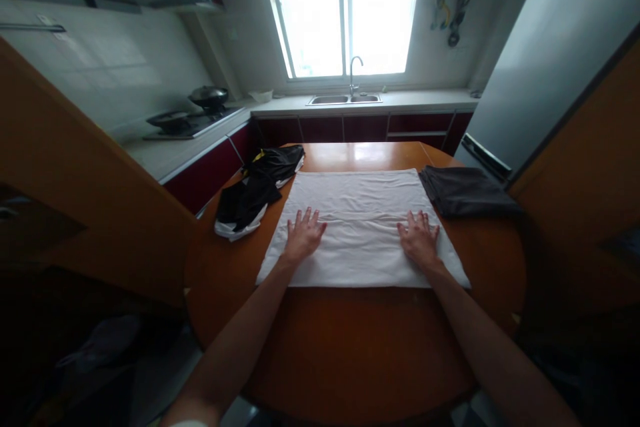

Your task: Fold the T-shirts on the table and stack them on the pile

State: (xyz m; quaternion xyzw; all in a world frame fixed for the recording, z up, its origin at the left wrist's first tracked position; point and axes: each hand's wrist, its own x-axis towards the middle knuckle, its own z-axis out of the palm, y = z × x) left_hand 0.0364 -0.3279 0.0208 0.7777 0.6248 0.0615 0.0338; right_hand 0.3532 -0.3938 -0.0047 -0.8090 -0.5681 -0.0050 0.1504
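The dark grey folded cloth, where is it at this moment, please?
In the head view, the dark grey folded cloth lies on the right side of the wooden table, close beside the far right corner of the white cloth.

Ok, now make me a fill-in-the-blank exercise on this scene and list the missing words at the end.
1. The left hand and right hand rest on a spread cloth coloured ____.
2. The rumpled black clothing lies to the ____ of the spread cloth.
3. The folded dark grey cloth lies on the wooden table, nearer the ____ hand.
4. Behind the faucet is a bright ____.

Missing words: white; left; right; window.
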